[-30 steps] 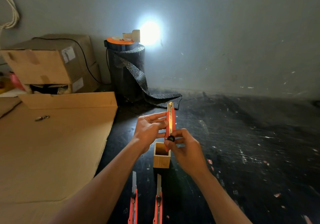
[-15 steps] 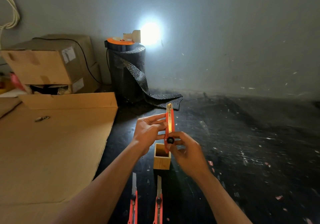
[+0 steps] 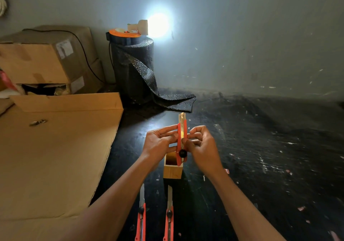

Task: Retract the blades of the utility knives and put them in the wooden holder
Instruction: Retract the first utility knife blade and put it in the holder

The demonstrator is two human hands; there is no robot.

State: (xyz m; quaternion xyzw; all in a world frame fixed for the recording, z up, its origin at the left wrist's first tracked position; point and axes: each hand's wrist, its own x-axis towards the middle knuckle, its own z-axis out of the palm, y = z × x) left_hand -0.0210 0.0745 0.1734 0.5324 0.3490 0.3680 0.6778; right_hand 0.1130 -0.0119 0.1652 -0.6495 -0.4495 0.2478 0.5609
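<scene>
I hold one utility knife [image 3: 181, 138] upright in the middle of the frame, just above the wooden holder [image 3: 172, 168]. My left hand [image 3: 160, 144] is half closed on the orange body from the left side, fingers across the back of it. My right hand [image 3: 202, 144] presses on it from the right, with the thumb near the black slider knob [image 3: 183, 153]. A short piece of blade [image 3: 181, 116] shows above the orange body, so I judge the retracting step is in hand and not finished. The holder stands open on the dark floor [image 3: 260, 147], and I cannot see any knife inside it.

Two more knives lie at the lower centre of the frame, the left knife [image 3: 141, 220] and the right knife [image 3: 169, 218], both with blades out, pointing to the holder.

For the next move, I think the knob must slide down until the metal is hidden. Then the knife goes down into the opening, which is narrow, so it needs straight alignment.
</scene>
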